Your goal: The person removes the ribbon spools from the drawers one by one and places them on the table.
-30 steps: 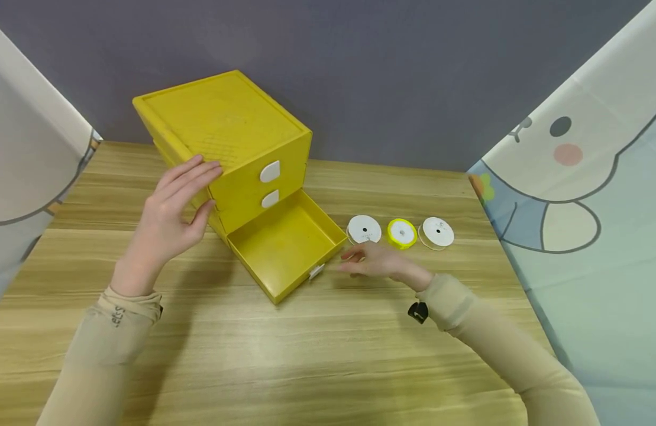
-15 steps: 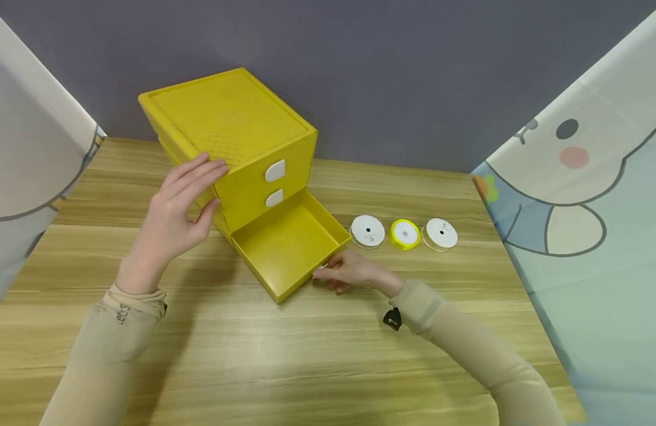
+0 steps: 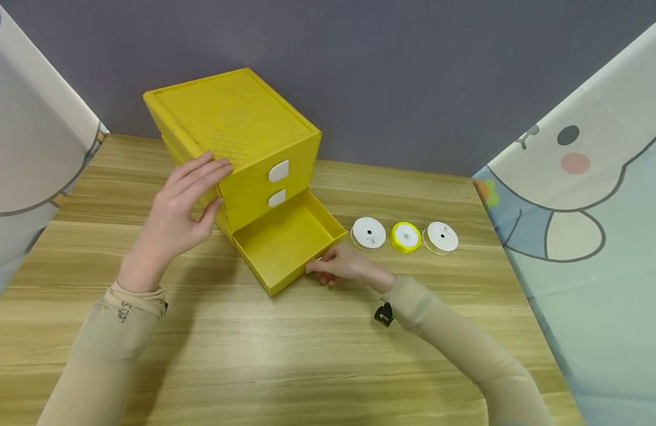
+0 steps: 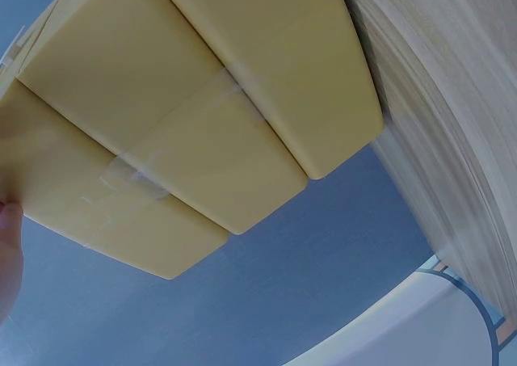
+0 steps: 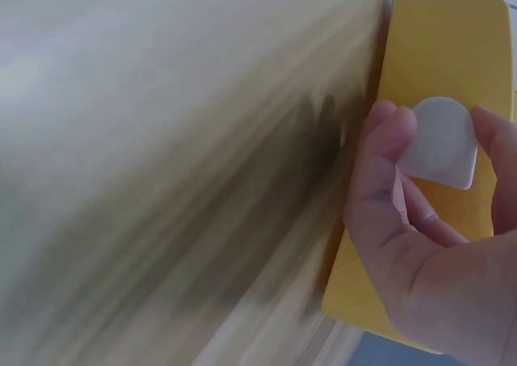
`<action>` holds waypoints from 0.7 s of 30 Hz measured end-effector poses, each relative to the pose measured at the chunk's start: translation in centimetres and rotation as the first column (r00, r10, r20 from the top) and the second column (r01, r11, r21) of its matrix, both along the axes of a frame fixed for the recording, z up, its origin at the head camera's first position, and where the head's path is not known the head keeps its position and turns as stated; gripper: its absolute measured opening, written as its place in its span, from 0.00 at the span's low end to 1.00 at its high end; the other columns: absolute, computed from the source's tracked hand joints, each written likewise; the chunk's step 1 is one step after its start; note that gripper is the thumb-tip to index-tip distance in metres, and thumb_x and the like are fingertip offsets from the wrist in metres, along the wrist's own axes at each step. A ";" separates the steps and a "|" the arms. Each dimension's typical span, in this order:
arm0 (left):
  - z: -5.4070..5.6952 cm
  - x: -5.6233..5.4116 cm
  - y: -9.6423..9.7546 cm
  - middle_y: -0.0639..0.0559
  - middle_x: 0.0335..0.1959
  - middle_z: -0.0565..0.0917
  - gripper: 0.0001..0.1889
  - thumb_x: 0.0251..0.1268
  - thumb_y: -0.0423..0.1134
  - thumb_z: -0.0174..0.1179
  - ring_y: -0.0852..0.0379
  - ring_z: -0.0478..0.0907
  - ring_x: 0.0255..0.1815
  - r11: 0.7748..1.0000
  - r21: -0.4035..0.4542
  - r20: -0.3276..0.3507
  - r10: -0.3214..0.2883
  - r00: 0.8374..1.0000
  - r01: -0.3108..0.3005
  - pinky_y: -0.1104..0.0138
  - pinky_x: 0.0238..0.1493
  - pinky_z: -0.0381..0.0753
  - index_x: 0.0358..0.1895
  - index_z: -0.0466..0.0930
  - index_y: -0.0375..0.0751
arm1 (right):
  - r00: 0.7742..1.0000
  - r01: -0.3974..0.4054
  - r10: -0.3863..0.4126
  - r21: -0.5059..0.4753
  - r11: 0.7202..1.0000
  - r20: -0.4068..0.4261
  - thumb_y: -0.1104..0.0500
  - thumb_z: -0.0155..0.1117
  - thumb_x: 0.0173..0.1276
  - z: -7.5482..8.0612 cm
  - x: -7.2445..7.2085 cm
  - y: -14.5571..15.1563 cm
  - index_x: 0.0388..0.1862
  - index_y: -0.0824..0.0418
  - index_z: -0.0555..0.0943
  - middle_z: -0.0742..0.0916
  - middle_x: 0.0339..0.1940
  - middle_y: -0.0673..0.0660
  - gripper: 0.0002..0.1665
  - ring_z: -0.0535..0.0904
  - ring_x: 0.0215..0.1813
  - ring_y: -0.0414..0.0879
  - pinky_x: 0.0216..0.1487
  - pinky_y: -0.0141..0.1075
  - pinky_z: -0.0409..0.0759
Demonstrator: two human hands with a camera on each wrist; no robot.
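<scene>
A yellow drawer cabinet (image 3: 232,118) stands on the table with its bottom drawer (image 3: 282,245) pulled out and bare inside. My left hand (image 3: 181,207) rests on the cabinet's near left top edge, fingers extended along it; only a bit of that hand shows in the left wrist view, against the cabinet side (image 4: 161,115). With thumb and fingers my right hand (image 3: 341,263) pinches the white handle (image 5: 442,144) on the bottom drawer's front. From the head view that handle is mostly hidden by the fingers.
Right of the drawer, a white spool (image 3: 368,232), a yellow-edged spool (image 3: 406,236) and another white spool (image 3: 440,236) lie in a row on the wooden table (image 3: 285,361). A grey backdrop (image 3: 391,83) rises behind the cabinet.
My right hand has moved left from near the spools onto the drawer handle and taken hold of it. The bottom drawer has slid slightly inward. My left hand stays on the cabinet.
</scene>
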State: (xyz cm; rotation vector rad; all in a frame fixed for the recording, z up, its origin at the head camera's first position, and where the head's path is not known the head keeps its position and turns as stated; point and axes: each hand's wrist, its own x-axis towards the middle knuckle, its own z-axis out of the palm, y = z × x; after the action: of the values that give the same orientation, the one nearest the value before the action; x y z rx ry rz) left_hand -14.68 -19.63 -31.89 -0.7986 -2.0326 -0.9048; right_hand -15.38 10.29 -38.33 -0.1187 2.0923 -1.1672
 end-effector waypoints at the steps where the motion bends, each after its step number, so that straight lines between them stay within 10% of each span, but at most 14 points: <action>1: 0.0 0.0 0.0 0.34 0.55 0.81 0.25 0.46 0.16 0.60 0.43 0.71 0.67 1.000 -0.003 0.001 0.001 1.000 -0.001 0.64 0.76 0.64 0.54 0.79 0.28 | 1.000 0.003 -0.003 0.003 1.000 -0.006 0.51 0.67 0.63 0.0 -0.3 -0.3 0.34 0.70 0.84 0.83 0.18 0.52 0.20 0.77 0.21 0.39 0.26 0.30 0.85; 21: 0.3 0.1 -0.1 0.34 0.55 0.81 0.26 0.45 0.16 0.60 0.42 0.71 0.66 1.000 -0.030 -0.004 -0.007 1.000 0.007 0.63 0.76 0.64 0.54 0.78 0.29 | 0.993 0.087 -0.089 -0.032 0.996 -0.077 0.48 0.63 0.66 -0.5 -5.0 -6.1 0.43 0.67 0.83 0.82 0.26 0.54 0.22 0.79 0.27 0.41 0.29 0.31 0.86</action>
State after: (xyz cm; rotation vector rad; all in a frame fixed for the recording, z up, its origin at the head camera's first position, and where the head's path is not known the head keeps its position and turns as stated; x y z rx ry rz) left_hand -14.54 -19.78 -31.57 -0.8236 -2.0452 -0.8785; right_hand -20.40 4.16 -38.88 -0.0874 2.1690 -1.2636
